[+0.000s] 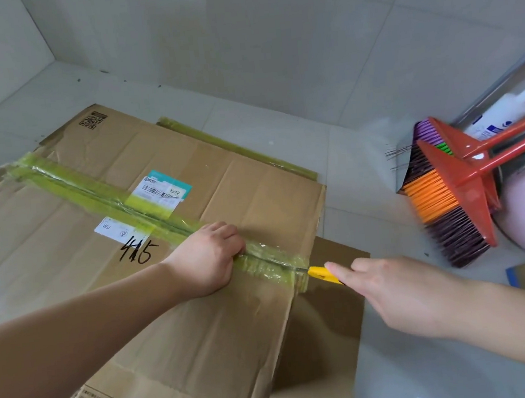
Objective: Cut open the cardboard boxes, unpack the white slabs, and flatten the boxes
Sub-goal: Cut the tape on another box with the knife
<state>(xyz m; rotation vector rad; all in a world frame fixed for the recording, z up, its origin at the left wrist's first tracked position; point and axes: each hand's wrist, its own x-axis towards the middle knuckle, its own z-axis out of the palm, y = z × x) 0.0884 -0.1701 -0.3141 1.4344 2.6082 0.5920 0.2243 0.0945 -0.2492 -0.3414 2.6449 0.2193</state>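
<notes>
Left hand fists down on the cardboard box, right hand gripping the yellow knife at mid-frame — keep that blade shallow along the tape seam!

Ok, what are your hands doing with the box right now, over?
Right hand grips yellow knife, blade in the green tape seam. Left hand curled on the tape, steadying the cardboard box. Brooms off right, not blocking.
</notes>
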